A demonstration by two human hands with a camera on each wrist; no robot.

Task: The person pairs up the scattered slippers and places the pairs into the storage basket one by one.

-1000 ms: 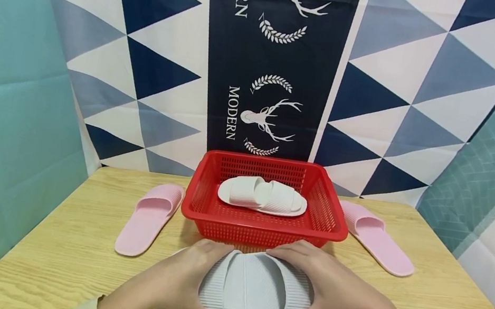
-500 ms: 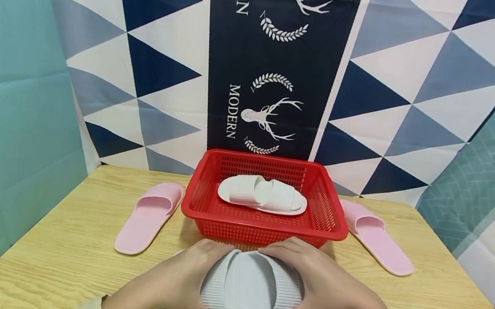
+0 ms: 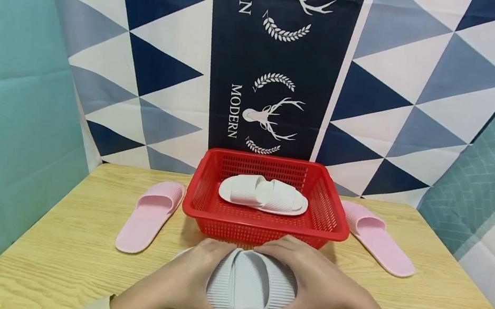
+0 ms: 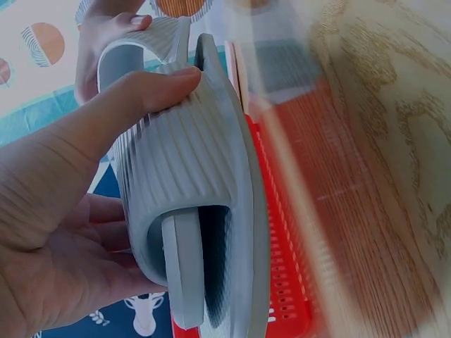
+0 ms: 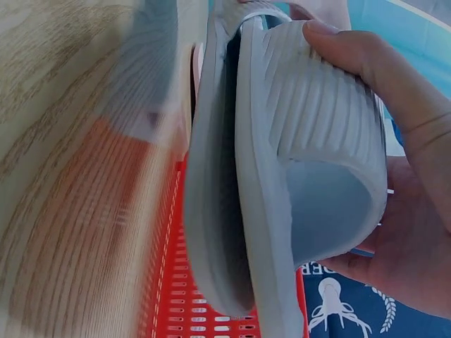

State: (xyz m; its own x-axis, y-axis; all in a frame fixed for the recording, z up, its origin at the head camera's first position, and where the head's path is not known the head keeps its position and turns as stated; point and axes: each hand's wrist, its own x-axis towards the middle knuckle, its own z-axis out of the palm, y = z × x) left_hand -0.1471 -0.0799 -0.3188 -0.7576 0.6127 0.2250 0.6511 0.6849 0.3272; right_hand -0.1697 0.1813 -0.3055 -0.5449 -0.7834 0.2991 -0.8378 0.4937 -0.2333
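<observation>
Two light grey slippers with ribbed straps are held together, soles lying along each other, in front of the red basket. My left hand point(image 3: 191, 278) grips the strap of the left slipper point(image 4: 180, 158), thumb on the near side and fingers behind. With the same kind of hold, my right hand point(image 3: 312, 281) grips the strap of the right slipper point(image 5: 320, 102). In the left wrist view, a sole end point(image 4: 184, 264) pokes out through the left strap. In the head view the straps stand close, a narrow opening between them. The wrist views show the pair above the table.
Behind the hands stands a red basket point(image 3: 265, 226) with a white pair of slippers point(image 3: 265, 194) lying in it. One pink slipper point(image 3: 148, 220) lies left of the basket, another pink slipper point(image 3: 378, 241) to its right. The wooden table point(image 3: 58, 233) meets patterned cloth at the back.
My right hand has moved left with its slipper, so the two straps are closer and the opening between them has narrowed. My left hand has barely shifted.
</observation>
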